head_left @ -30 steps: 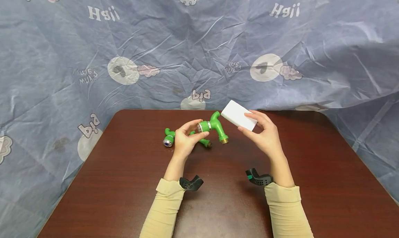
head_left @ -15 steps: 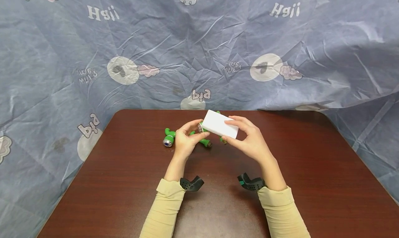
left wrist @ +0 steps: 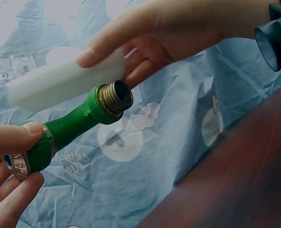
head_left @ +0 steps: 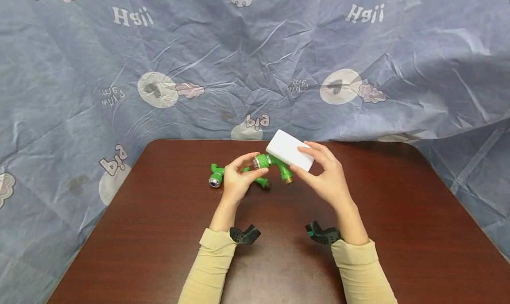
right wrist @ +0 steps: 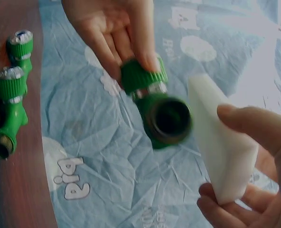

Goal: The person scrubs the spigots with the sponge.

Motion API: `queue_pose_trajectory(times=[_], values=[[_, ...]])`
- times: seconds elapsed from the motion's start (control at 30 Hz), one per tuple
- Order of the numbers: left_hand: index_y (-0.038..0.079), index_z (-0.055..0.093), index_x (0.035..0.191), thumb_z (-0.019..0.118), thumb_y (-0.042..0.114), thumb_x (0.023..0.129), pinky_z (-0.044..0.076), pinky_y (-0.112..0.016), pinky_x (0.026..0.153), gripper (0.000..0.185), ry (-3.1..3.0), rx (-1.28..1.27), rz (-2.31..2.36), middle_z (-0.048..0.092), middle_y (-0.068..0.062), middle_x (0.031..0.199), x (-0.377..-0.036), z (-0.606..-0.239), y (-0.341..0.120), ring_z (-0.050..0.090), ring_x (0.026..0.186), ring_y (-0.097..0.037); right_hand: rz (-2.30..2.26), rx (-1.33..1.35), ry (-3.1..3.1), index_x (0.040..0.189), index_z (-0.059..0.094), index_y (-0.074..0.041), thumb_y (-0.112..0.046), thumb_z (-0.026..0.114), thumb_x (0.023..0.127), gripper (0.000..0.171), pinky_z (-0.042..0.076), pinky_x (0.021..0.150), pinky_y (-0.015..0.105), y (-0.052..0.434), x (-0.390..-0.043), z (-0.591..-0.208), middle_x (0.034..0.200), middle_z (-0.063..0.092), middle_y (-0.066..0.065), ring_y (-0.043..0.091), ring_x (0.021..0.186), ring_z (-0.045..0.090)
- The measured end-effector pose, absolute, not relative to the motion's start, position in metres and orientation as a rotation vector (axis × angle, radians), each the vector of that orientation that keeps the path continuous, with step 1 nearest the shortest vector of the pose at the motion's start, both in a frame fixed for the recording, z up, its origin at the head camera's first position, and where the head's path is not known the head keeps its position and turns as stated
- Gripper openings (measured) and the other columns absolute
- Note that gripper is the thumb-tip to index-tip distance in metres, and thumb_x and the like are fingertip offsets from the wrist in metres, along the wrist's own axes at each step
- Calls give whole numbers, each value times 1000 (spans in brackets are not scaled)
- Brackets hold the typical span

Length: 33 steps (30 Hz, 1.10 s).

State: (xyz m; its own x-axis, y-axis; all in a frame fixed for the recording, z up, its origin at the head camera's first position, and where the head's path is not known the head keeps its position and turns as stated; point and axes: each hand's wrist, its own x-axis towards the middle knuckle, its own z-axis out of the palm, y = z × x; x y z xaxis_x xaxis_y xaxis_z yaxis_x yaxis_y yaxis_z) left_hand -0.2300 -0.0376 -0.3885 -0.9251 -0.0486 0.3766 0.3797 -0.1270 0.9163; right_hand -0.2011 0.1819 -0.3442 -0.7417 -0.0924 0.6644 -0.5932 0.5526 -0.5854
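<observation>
Tap (head_left: 282, 167) sits pinched in left hand (head_left: 237, 176), white block (head_left: 287, 148) in right hand (head_left: 327, 175); I'd hold the tap steady, rub lightly.

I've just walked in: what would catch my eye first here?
Probably the white block held in the right hand, partly covering the green tap in the left hand in the head view. Two more green taps lie on the brown table beyond the left hand, and a wrinkled blue printed sheet hangs behind.
</observation>
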Motion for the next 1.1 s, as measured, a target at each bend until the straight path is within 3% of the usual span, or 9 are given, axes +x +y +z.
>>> queue_pose_trajectory(times=[0.13,0.3,0.63,0.93,1.1], values=[[3,69,109,82,0,68,48,-23,64,43,-1861,-381,-2131,70,-7,96,-229,-388,-37,65,90,-19,1064,699,-2271,113,68,-11,-16,82,72,44,43,90,38,177,-200,-345,125,57,9,24,115,53],[4,69,110,82,0,68,49,-21,64,43,-1843,-373,-2135,70,-11,99,-229,-388,-38,65,89,-17,1041,616,-2277,113,68,-9,-14,82,72,43,42,89,41,182,-202,-345,124,57,11,25,114,53],[-8,64,112,78,-9,69,49,-21,67,45,-1760,-423,-2172,64,-24,109,-227,-382,-39,64,87,-13,1147,501,-2257,109,70,-6,-8,80,73,38,41,81,12,195,-203,-345,118,61,8,21,107,56],[-13,61,111,74,-13,71,47,-16,60,42,-1707,-400,-2208,67,-15,106,-211,-362,-38,64,85,-9,1228,406,-2290,109,69,-6,-8,78,75,35,45,76,9,201,-202,-345,114,63,8,13,97,57],[-13,61,111,74,-12,71,49,-17,61,42,-1698,-424,-2221,64,-23,109,-211,-362,-37,64,85,-10,1313,496,-2329,109,68,0,-4,76,77,34,48,73,11,195,-197,-339,109,64,13,7,89,57]])
